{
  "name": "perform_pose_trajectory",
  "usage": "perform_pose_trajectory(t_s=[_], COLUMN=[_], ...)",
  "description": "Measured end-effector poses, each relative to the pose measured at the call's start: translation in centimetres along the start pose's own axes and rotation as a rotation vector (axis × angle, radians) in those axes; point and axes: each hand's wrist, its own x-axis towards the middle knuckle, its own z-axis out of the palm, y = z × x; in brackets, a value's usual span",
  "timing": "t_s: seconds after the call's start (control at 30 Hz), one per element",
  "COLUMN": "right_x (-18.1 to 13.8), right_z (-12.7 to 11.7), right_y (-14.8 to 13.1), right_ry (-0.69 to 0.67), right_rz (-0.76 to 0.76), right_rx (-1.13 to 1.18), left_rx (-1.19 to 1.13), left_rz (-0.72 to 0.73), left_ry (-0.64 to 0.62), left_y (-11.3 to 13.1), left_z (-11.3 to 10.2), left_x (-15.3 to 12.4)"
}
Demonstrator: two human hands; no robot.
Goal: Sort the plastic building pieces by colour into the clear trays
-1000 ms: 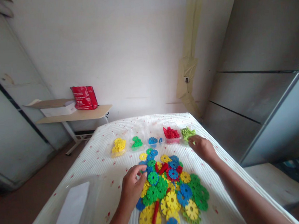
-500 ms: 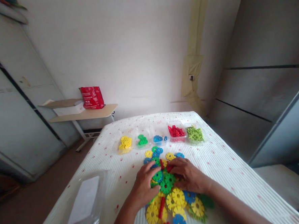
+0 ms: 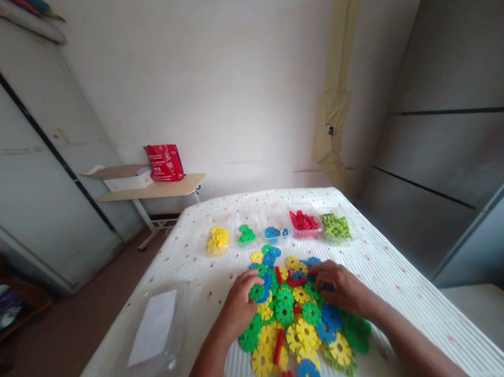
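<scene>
On the desk (image 3: 210,273), a pile of plastic pieces (image 3: 284,311) lay between two hands. From its middle, the left hand (image 3: 242,304) was at ten o'clock, its fingers half curled against a green disc (image 3: 256,292); whether they gripped it could not be told. The right hand (image 3: 342,288) was at two o'clock, fingers bent over the pile's edge, their hold hidden. Five clear tubs (image 3: 309,232) stood between eleven and one o'clock.
</scene>
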Motion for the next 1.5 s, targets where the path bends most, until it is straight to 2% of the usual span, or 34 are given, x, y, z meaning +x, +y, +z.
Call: perform_pose_trajectory(t_s=[0.17, 0.33, 0.4, 0.53, 0.6, 0.7, 0.8, 0.93, 1.13, 1.23, 1.33, 1.5], right_x=[-0.4, -0.3, -0.1, 0.0, 0.0, 0.1, -0.1, -0.3, 0.2, 0.4, 0.4, 0.3], right_z=[-0.5, 0.0, 0.1, 0.0, 0.1, 0.3, 0.5, 0.6, 1.6, 1.9, 2.0, 2.2], right_y=[1.1, 2.8, 2.7, 1.2, 0.7, 1.0, 2.1, 2.2, 0.1, -0.4, -0.2, 0.3], right_ry=[0.022, 0.241, 0.206, 0.066, 0.039, 0.124, 0.220, 0.227, 0.108, 0.071, 0.049, 0.082], right_rz=[0.128, 0.239, 0.281, 0.184, 0.154, 0.202, 0.275, 0.281, 0.083, 0.064, 0.047, 0.062], right_rx=[0.072, 0.022, 0.016, 0.082, 0.145, 0.181, 0.181, 0.163, -0.081, -0.139, -0.132, -0.105], left_rx=[-0.052, -0.139, -0.176, -0.240, -0.274, -0.291, -0.254, -0.159, -0.058, 0.003, 0.075, 0.142], left_rz=[-0.040, -0.025, -0.047, -0.101, -0.125, -0.171, -0.181, -0.114, 0.021, 0.003, -0.046, -0.043], left_ry=[-0.003, 0.015, 0.022, 0.024, 0.019, 0.029, 0.100, 0.219, 0.332, 0.315, 0.246, 0.209], left_y=[-0.1, -0.1, 0.0, 0.2, 0.4, 0.5, 0.5, 0.1, -0.6, -0.5, -0.4, -0.3], left_z=[-0.5, -0.4, -0.3, -0.2, -0.2, 0.0, 0.1, 0.2, 0.4, 0.6, 0.7, 0.8], left_x=[0.3, 0.5, 0.5, 0.5, 0.5, 0.4, 0.5, 0.7, 0.9, 0.9, 0.9, 0.9])
